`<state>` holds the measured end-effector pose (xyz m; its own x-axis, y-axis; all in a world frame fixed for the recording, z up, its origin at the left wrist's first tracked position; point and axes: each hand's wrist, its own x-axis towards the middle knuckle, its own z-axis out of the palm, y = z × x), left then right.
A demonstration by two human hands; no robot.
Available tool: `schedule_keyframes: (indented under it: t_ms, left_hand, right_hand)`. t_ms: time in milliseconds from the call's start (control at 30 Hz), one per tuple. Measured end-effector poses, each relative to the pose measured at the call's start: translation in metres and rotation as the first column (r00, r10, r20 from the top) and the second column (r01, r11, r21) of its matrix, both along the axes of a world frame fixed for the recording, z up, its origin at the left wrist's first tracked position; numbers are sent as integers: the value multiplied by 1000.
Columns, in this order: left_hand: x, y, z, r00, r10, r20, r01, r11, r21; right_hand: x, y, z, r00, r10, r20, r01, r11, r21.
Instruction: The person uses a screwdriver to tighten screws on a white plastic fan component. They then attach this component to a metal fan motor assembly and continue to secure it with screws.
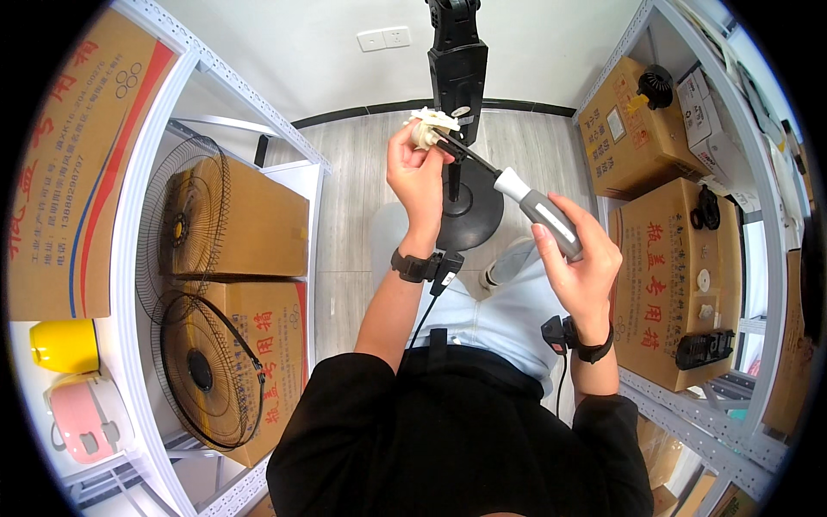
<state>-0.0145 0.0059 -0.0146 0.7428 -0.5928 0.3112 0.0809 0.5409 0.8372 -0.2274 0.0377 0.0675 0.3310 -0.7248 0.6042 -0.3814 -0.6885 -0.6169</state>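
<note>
My left hand point(417, 185) is raised in front of a black fan stand and pinches a small cream-coloured plastic part point(424, 131). A screwdriver point(536, 207) with a grey and white handle is in my right hand point(581, 263), its fingers wrapped round the handle's end. The shaft slants up and left, and its tip reaches the cream part; whether it sits in a screw is too small to tell. Behind the part rises the fan stand's black column point(458, 82), with its round black base point(474, 211) on the floor.
On the left rack, two wire fan guards point(183, 226) lean by cardboard boxes point(258, 220), near a yellow bowl point(65, 346) and a pink appliance point(84, 420). On the right rack, a cardboard box point(637, 276) bears small black and white parts; a black motor-like part point(655, 86) sits farther back.
</note>
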Motion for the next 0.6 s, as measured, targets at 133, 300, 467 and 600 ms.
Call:
schedule_keyframes:
  t_ms: [133,300,467,600]
  left_hand:
    - [0,0,-1,1000,-16,12,16,1000,-9]
    - [-4,0,2,1000,-16,18,16,1000,3]
    - [0,1,1,998,-2,55,2,1000,3]
    - [1,2,0,992,34,121,-37,999,22]
  right_hand:
    - [-1,0,0,1000,1,-4,-1,1000,-6]
    - [-1,-1,0,1000,-5,-3,5,1000,-11]
    - [-1,-1,2,997,-70,-38,72,997,33]
    - [-4,-5,0,996,-84,-43,88,989,115]
